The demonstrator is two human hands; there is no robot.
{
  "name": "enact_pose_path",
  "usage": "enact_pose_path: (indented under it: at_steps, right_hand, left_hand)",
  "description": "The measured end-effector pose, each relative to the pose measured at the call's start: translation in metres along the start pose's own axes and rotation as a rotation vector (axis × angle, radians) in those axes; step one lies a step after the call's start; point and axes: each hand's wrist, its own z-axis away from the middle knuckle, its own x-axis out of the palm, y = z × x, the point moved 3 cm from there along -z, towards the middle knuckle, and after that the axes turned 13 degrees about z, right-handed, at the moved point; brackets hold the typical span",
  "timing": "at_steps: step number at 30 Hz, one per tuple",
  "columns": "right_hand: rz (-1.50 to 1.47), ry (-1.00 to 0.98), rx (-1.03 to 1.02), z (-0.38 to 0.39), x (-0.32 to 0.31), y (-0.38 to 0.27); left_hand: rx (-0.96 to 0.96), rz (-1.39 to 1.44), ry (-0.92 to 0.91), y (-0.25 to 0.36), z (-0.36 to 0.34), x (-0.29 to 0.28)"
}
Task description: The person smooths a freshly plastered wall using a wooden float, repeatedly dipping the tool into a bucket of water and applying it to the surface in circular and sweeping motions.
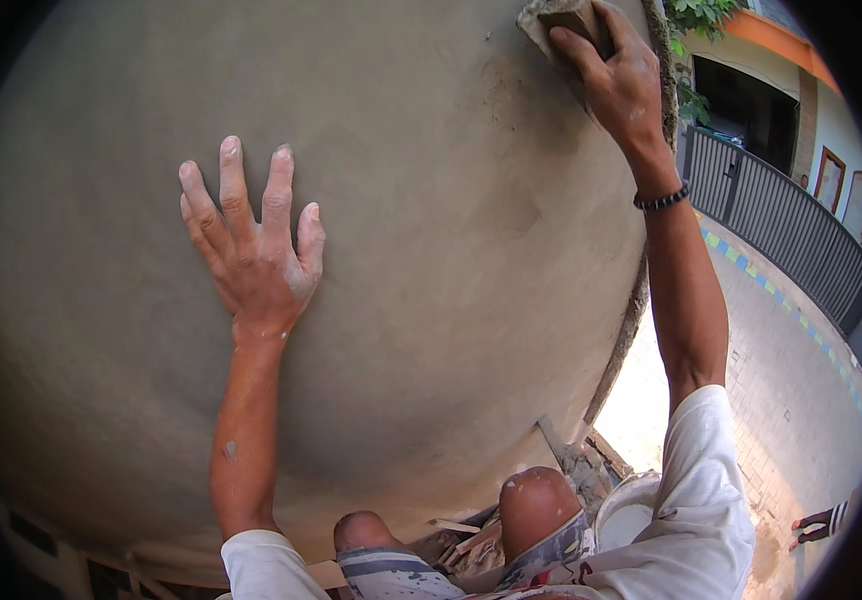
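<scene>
Gripped between thumb and curled fingers of the right hand (pixel 623 88), a worn block (pixel 563 20) lies seemingly against the wall (pixel 401 390), high up and just beside its rough right edge (pixel 639 290). Fingers spread wide, the left hand (pixel 256 250) holds nothing; it looks braced palm-down on the grey surface. Judging by this, the step in hand is rubbing the plaster even near that border; the next move likely calls for light, flat pressure so the edge does not crumble. Below, a bucket (pixel 626 510) stands beside the knees. No brand or label is legible; red marks near the shorts (pixel 391 570) are too partial to read.
</scene>
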Motion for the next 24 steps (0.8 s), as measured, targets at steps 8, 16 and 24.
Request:
enact_pose_path:
  at_steps: [8,16,24]
  right_hand:
    - [0.021,-0.298,-0.202,0.141,0.015,-0.061]
    - [-0.045,-0.112,-0.296,0.070,0.028,-0.092]
    - [-0.016,0.079,-0.124,0.035,0.048,-0.082]
  left_hand:
    - [0.031,-0.013,-0.016,-0.011,0.002,-0.011]
    - [0.043,0.137,0.010,-0.010,-0.004,-0.023]
    - [-0.015,0.468,0.068,0.012,0.023,-0.027]
